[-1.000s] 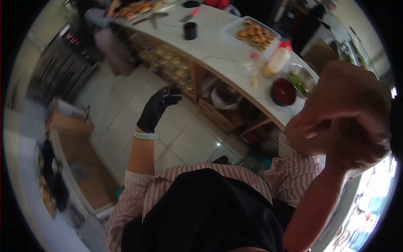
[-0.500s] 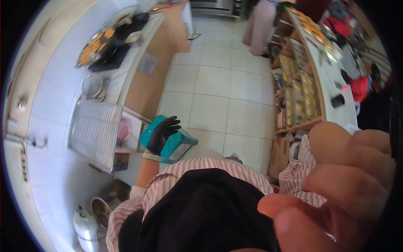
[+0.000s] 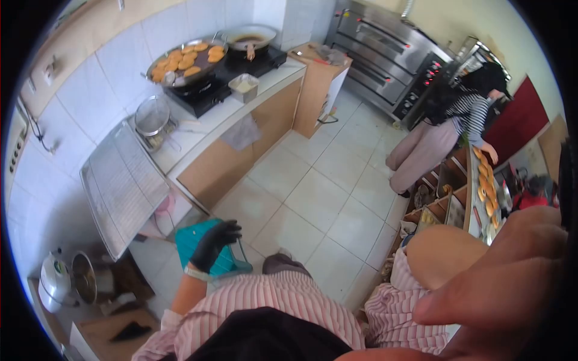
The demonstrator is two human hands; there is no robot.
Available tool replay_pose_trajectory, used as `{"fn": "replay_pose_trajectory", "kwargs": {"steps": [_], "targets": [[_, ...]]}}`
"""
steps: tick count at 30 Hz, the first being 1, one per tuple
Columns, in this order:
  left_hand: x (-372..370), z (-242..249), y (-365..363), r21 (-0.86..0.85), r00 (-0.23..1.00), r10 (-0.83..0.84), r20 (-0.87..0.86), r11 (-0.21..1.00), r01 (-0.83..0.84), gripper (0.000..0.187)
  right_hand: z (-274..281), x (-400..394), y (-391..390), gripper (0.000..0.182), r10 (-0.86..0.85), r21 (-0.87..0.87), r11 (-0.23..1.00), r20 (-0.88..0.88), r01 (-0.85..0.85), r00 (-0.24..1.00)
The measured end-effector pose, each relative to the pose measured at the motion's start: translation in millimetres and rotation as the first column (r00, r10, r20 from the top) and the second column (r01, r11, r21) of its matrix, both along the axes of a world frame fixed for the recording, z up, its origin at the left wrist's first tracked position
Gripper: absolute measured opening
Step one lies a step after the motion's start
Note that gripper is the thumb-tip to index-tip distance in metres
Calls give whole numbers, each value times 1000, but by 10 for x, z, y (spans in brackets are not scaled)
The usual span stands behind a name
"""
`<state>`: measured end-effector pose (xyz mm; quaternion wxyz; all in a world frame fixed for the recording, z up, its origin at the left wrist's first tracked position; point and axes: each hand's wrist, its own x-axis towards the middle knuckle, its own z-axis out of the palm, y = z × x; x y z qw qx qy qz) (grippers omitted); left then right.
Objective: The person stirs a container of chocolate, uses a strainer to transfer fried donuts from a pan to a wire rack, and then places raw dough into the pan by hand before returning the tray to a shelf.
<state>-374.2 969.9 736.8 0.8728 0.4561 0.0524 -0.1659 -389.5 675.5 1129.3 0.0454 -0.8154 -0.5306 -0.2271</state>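
My left hand (image 3: pixel 218 245), in a black glove with a pale watch at the wrist, hangs in front of my body. Its fingers stretch loosely forward and hold nothing. Behind and under it in this view is a teal plastic stool (image 3: pixel 191 242). My right hand (image 3: pixel 503 280) is bare and fills the lower right, very close to the camera. Its fingers are blurred and partly cut off by the frame, so I cannot tell whether they grip anything. The right elbow is bent up beside my striped sleeve (image 3: pixel 400 310).
Left: wire rack on a tray (image 3: pixel 123 186), strainer (image 3: pixel 153 115), pan of golden-brown pieces (image 3: pixel 186 63), second pan (image 3: pixel 248 39) and metal tin (image 3: pixel 244 88). A deck oven (image 3: pixel 379 57) stands ahead. Right: a person (image 3: pixel 424 141) leans over a counter with a row of baked pieces (image 3: pixel 486 180).
The view has swung up and toward the left, bringing the oven and the whole person into sight. My left hand stays near the stool; my right hand remains close to the camera.
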Motion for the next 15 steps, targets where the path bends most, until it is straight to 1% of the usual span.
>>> {"fn": "replay_pose_trajectory", "kwargs": {"steps": [3, 6, 9, 11, 13, 14, 15], "targets": [[318, 71, -254, 22, 998, 40, 53, 999, -41, 41, -1, 595, 0, 28, 123, 8, 992, -26, -123, 992], [574, 147, -442, 20, 996, 90, 10, 996, -90, 41, 43, 1034, -9, 28, 246, 30, 969, -30, -245, 969], [795, 93, -464, 8, 986, 159, 41, 987, -159, 40, 18, 1413, 79, 28, 365, 63, 930, -59, -361, 929], [870, 87, -436, 8, 977, 212, -24, 977, -212, 40, -1, 1637, 145, 28, 443, 103, 895, -77, -435, 893], [1012, 50, -326, 10, 961, 276, -25, 961, -276, 40, -104, 1848, 250, 29, 517, 206, 848, -121, -488, 848], [1033, 59, -276, 10, 947, 321, -14, 947, -321, 39, -191, 2000, 350, 29, 561, 284, 816, -175, -504, 809], [1054, 53, -217, 16, 931, 366, -15, 931, -366, 39, -329, 2193, 500, 29, 605, 372, 783, -268, -499, 749]]}}
